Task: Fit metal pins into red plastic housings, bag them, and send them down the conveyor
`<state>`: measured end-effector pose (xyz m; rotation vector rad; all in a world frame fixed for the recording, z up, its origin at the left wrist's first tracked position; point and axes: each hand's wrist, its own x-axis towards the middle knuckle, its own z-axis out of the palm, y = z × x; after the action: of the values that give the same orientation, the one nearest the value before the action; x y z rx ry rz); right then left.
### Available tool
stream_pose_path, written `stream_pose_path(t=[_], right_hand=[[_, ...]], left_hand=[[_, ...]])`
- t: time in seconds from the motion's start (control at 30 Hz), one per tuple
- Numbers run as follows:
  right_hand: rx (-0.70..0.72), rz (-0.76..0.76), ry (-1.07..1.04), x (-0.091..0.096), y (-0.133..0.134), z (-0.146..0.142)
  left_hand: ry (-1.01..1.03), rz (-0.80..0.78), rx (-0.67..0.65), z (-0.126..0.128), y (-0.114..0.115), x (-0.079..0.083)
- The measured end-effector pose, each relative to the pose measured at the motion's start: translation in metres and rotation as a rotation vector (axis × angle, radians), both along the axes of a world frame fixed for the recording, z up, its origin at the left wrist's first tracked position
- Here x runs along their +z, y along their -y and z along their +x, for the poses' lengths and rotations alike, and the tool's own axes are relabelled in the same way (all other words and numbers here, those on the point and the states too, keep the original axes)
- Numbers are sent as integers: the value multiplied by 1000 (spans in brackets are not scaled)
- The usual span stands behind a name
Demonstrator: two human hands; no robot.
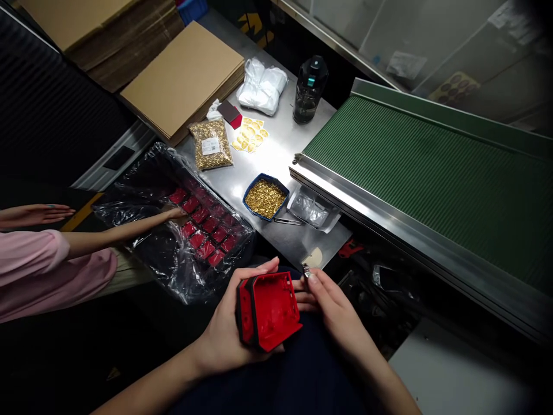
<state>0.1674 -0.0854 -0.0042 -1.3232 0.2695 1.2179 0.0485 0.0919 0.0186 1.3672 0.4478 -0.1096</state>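
Note:
My left hand [222, 331] is wrapped around a red plastic case [276, 308] with black edging, its hollow inside turned up and to the right. Just beside its right edge, my right hand [334, 305] pinches a small shiny metal piece [306, 270] between thumb and fingers; its exact kind is too small to tell. Beyond my hands, a blue tray [245, 203] of small gold-coloured metal parts [265, 197] sits on the metal table [279, 144]. Tweezers [288, 221] lie against the tray's near side.
A co-worker's arm [125, 230] reaches into a plastic-lined box [166, 271] of red cases [211, 225]. A green conveyor [415, 173] runs along the right. On the table stand a dark bottle [310, 89], cardboard sheets [185, 75], a bag of gold parts [211, 144] and gold stickers [250, 134].

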Motion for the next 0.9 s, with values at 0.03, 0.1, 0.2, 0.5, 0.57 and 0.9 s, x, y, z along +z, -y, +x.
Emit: stream_pose_path(t=[0.03,0.1,0.2,0.5,0.57,0.9], right_hand=[[21,28,56,1,-7,-2],[43,11,252,4,-19,0],[149,-39,598,12,-26,18],[555,170,1069,60,-15,56],[331,50,1168,68,-7,48],[387,33,1274,79,3,-1]], left_hand=[[23,-22,20,1,2,-3],[61,-75,34,3,3,-7],[78,-332,-4,10,0,-3],[-115,-998,-349,27,2,0],[-109,-1000,-317,23,3,-3],[-109,-1040,-231,11,3,2]])
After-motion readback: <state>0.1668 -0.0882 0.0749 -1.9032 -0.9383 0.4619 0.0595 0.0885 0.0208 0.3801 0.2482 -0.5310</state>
